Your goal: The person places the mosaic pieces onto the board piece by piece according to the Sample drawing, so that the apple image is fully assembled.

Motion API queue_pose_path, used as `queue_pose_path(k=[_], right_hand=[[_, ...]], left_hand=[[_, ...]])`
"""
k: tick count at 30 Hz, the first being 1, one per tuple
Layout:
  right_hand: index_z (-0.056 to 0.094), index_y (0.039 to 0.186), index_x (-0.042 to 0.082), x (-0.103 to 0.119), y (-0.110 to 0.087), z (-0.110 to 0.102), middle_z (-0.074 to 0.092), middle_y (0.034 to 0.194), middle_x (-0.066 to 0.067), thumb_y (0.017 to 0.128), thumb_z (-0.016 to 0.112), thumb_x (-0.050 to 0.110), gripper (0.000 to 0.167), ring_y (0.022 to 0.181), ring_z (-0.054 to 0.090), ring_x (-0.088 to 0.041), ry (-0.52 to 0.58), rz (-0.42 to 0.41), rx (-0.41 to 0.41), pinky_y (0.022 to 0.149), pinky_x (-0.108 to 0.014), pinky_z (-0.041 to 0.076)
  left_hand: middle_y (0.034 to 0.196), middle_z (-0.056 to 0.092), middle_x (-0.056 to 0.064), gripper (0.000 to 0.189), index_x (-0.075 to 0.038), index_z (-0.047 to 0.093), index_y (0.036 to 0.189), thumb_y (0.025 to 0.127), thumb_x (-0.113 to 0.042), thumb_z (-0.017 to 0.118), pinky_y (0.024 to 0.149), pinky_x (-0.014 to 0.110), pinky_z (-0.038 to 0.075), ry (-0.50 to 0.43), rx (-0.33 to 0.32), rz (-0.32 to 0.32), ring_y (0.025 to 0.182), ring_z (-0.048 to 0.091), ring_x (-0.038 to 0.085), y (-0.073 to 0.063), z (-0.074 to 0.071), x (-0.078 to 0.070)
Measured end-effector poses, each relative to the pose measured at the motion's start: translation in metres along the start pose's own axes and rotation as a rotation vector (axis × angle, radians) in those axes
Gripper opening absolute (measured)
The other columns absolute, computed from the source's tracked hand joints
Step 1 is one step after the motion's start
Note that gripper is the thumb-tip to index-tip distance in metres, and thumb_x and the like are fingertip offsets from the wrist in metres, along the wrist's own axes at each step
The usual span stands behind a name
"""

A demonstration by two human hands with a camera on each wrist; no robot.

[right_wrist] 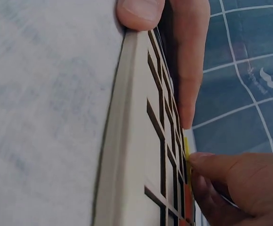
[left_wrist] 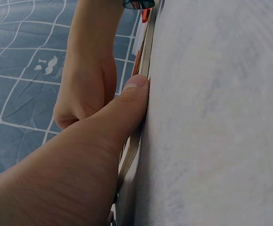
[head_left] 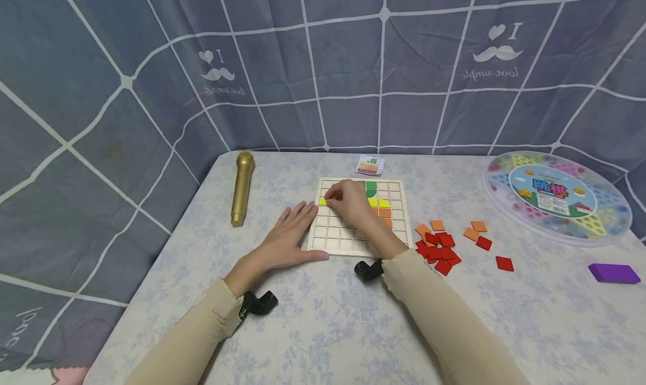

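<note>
A pale wooden grid board lies on the table with colored tiles in some of its squares. My right hand reaches over it and pinches a yellow tile low over the left part of a row. Further right in that row are more yellow tiles, with green tiles above and orange tiles below. My left hand rests at the board's left side, fingers spread. Its thumb touches the near edge of the board. My right hand hides several squares.
Loose red tiles and a few orange tiles lie right of the board. A small picture card sits behind it. A gold microphone lies at left; a round game box and purple block are at right.
</note>
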State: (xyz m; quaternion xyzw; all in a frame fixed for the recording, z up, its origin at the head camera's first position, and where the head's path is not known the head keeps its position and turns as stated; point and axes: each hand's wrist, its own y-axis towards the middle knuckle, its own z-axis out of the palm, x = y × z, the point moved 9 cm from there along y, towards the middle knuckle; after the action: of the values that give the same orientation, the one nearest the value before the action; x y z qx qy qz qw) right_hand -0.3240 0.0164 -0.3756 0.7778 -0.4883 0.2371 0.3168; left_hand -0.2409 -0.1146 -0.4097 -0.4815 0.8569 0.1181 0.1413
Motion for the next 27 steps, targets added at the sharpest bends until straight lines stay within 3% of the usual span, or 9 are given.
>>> queue_pose_path(k=[7,16,22,27], right_hand=[[0.081,0.108,0.001,0.003,-0.011,-0.008,0.078,0.1,-0.012,0.098,0.074,0.007,0.013,0.091,0.073,-0.024,-0.008,-0.02,0.034,0.084,-0.038,0.062],[0.081,0.107,0.001,0.002,-0.028,-0.043,0.079,0.105,-0.011,0.097,0.075,0.01,0.015,0.095,0.074,-0.026,0.022,-0.027,0.091,0.084,-0.039,0.063],[0.081,0.11,0.004,-0.021,-0.039,-0.074,0.08,0.104,-0.01,0.098,0.076,0.015,0.017,0.093,0.076,-0.026,0.009,0.036,0.089,0.079,-0.038,0.063],[0.08,0.114,0.004,-0.044,-0.054,-0.099,0.079,0.107,-0.011,0.099,0.075,0.016,0.02,0.099,0.076,-0.029,-0.025,0.076,0.114,0.085,-0.044,0.061]], left_hand=[[0.176,0.017,0.015,0.114,-0.002,0.018,0.168,0.09,-0.062,0.076,0.134,0.055,0.005,-0.008,0.004,0.001,0.165,0.009,0.034,0.0,0.001,0.002],[0.176,0.017,0.015,0.115,-0.003,0.018,0.168,0.089,-0.063,0.076,0.134,0.055,0.005,0.008,0.006,-0.016,0.165,0.009,0.033,-0.001,0.0,0.005],[0.176,0.017,0.015,0.116,-0.002,0.018,0.168,0.089,-0.063,0.076,0.134,0.055,0.006,0.005,0.005,-0.011,0.165,0.009,0.034,-0.001,-0.001,0.002],[0.176,0.017,0.015,0.116,-0.002,0.018,0.168,0.088,-0.062,0.077,0.134,0.055,0.006,0.006,0.001,-0.002,0.165,0.01,0.034,0.0,0.0,0.0]])
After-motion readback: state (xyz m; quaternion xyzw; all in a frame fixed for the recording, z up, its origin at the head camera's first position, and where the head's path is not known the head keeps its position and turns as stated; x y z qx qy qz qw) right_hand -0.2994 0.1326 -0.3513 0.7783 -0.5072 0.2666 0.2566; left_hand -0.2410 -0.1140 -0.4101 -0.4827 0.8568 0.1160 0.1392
